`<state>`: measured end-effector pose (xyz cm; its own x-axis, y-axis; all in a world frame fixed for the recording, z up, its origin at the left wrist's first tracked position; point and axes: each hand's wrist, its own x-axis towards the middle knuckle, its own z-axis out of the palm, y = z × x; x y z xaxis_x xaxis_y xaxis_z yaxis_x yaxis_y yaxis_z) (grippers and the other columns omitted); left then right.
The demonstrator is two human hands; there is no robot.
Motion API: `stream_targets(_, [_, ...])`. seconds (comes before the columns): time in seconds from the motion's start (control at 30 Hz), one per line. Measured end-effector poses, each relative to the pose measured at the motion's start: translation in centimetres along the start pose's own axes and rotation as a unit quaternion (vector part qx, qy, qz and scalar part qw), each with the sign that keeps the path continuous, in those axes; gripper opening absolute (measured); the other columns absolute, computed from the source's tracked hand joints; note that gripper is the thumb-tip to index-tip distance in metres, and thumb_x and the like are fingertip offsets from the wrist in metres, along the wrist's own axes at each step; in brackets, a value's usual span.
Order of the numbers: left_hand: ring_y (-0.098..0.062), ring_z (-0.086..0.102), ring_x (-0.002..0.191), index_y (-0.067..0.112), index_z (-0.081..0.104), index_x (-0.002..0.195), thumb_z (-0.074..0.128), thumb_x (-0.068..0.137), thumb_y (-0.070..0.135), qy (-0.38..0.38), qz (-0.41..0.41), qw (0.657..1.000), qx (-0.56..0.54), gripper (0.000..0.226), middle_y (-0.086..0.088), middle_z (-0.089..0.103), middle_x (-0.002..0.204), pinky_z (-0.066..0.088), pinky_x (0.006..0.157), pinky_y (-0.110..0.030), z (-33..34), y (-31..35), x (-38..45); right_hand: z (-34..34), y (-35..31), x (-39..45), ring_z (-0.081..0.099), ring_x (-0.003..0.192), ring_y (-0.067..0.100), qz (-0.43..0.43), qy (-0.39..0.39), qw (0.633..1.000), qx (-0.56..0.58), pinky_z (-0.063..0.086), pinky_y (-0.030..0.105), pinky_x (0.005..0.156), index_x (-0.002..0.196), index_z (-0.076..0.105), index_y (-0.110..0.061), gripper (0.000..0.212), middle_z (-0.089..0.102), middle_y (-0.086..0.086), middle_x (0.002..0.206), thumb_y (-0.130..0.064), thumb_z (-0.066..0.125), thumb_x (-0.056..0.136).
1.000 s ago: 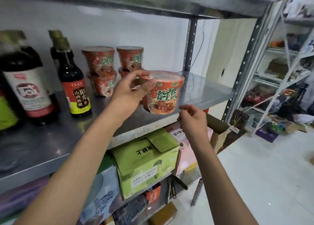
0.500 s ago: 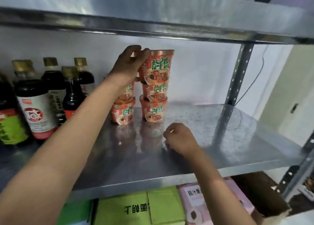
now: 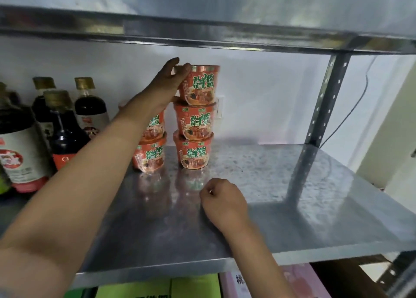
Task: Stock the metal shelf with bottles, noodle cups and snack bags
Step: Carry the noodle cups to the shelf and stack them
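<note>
My left hand (image 3: 171,81) grips a red noodle cup (image 3: 201,85) by its left side; the cup sits on top of a stack of two more noodle cups (image 3: 194,136) at the back of the metal shelf (image 3: 281,198). A second stack of two cups (image 3: 150,144) stands just left of it, partly hidden behind my left forearm. My right hand (image 3: 221,202) rests on the shelf in front of the stacks, its fingers curled and holding nothing. Dark sauce bottles (image 3: 65,131) stand at the left.
The shelf above (image 3: 202,32) hangs low over the top cup. An upright post (image 3: 319,108) stands at the back right. Green and pink cartons (image 3: 193,286) sit on the level below. The right half of the shelf is bare metal.
The cup went from mid-air in front of the shelf onto the right-hand stack, still in my left hand. My right hand dropped onto the shelf surface and stayed there.
</note>
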<state>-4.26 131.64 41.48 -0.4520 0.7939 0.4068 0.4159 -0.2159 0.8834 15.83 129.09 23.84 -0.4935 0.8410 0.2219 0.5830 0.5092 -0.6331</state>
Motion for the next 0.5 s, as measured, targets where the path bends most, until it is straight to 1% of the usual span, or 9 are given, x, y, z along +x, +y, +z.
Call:
stream_targets(0.07, [-0.021,0.045,0.132,0.031,0.019,0.154,0.046,0.099,0.049,0.019,0.009,1.000,0.016,0.064,-0.004,0.030,0.158,0.042,0.105,-0.035,0.2,-0.3,0.0,-0.2,0.0,0.0,0.063,0.089,0.027,0.004,0.002,1.000,0.004,0.053,0.035,0.076,0.088,0.067,-0.016,0.022,0.070,0.004,0.092,-0.030,0.051,0.088])
stream_targets(0.13, [-0.022,0.033,0.142,0.031,0.016,0.155,0.043,0.100,0.051,0.035,0.017,0.999,0.037,0.065,-0.003,0.024,0.161,0.033,0.105,-0.028,0.4,-0.6,-0.1,-0.2,0.0,0.0,0.063,0.089,0.027,0.004,0.002,1.000,0.013,0.053,0.035,0.076,0.088,0.067,-0.016,0.021,0.070,0.004,0.091,-0.030,0.052,0.089])
stream_targets(0.23, [-0.019,0.026,0.146,0.029,0.015,0.155,0.041,0.099,0.053,0.054,0.029,0.995,0.076,0.066,0.000,0.020,0.162,0.028,0.101,-0.024,0.3,-0.8,-0.8,-0.1,0.1,0.0,0.064,0.089,0.028,0.010,0.005,0.999,0.031,0.053,0.036,0.076,0.088,0.069,-0.016,0.021,0.071,0.005,0.091,-0.029,0.053,0.087])
stream_targets(0.3, [-0.017,0.024,0.146,0.026,0.015,0.155,0.041,0.100,0.052,0.085,0.045,0.991,0.091,0.066,0.002,0.019,0.162,0.027,0.105,-0.024,0.3,-0.9,-1.9,-0.1,0.3,-0.1,0.064,0.087,0.028,0.011,0.009,0.999,0.039,0.054,0.037,0.075,0.085,0.069,-0.015,0.020,0.071,0.005,0.089,-0.028,0.054,0.086])
stream_targets(0.37, [-0.016,0.025,0.145,0.022,0.022,0.153,0.044,0.101,0.045,0.132,0.069,0.984,0.094,0.061,0.002,0.023,0.161,0.025,0.113,-0.027,0.5,-1.1,-3.3,0.0,0.4,0.0,0.064,0.081,0.026,0.013,0.010,0.998,0.054,0.055,0.038,0.073,0.080,0.068,-0.013,0.019,0.071,0.005,0.082,-0.026,0.054,0.084])
stream_targets(0.4, [-0.015,0.030,0.143,0.020,0.030,0.150,0.046,0.101,0.040,0.157,0.084,0.980,0.091,0.055,0.001,0.030,0.157,0.027,0.114,-0.026,0.7,-1.4,-4.2,0.0,0.4,0.1,0.064,0.078,0.025,0.016,0.010,0.998,0.066,0.055,0.039,0.072,0.076,0.067,-0.012,0.019,0.070,0.005,0.079,-0.024,0.054,0.084])
stream_targets(0.43, [-0.011,0.037,0.137,0.018,0.041,0.143,0.049,0.101,0.033,0.178,0.108,0.975,0.082,0.045,0.002,0.039,0.150,0.030,0.112,-0.025,0.9,-1.6,-5.2,0.0,0.4,0.1,0.065,0.076,0.024,0.021,0.013,0.996,0.081,0.055,0.040,0.072,0.072,0.066,-0.012,0.019,0.070,0.004,0.075,-0.023,0.054,0.083])
stream_targets(0.47, [-0.003,0.043,0.127,0.014,0.051,0.131,0.051,0.099,0.026,0.192,0.140,0.969,0.069,0.034,0.005,0.048,0.138,0.034,0.107,-0.020,1.3,-1.8,-6.5,-0.1,0.5,0.0,0.065,0.073,0.024,0.023,0.018,0.995,0.099,0.056,0.040,0.071,0.068,0.064,-0.013,0.019,0.069,0.004,0.070,-0.021,0.054,0.083])
stream_targets(0.5, [0.006,0.045,0.116,0.010,0.058,0.118,0.051,0.096,0.018,0.197,0.169,0.964,0.060,0.024,0.011,0.052,0.124,0.035,0.100,-0.014,1.6,-1.9,-7.7,-0.2,0.5,0.0,0.065,0.068,0.024,0.024,0.027,0.993,0.117,0.056,0.042,0.069,0.066,0.063,-0.013,0.020,0.068,0.005,0.066,-0.020,0.055,0.083])
